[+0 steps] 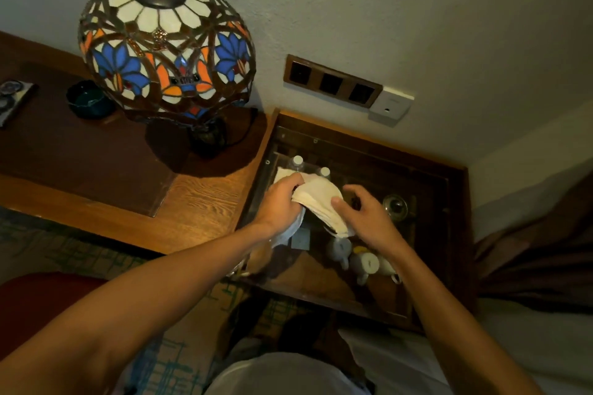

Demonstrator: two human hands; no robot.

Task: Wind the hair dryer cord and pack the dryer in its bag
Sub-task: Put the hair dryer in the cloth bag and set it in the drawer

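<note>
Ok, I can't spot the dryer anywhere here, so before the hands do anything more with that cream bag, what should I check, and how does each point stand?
1. Left hand grips the cream bag: ok, fingers closed on its upper edge.
2. Right hand on the bag: ok, thumb pressed to its side, fingers loose.
3. Hair dryer inside the bag: cannot tell, no dryer visible.
4. Cord wound: cannot tell, no cord in sight.
5. Wall sockets free of any plug: ok, all three look empty.
6. Space under the bag: not ok, bottles and cups crowd the glass-topped table.
</note>
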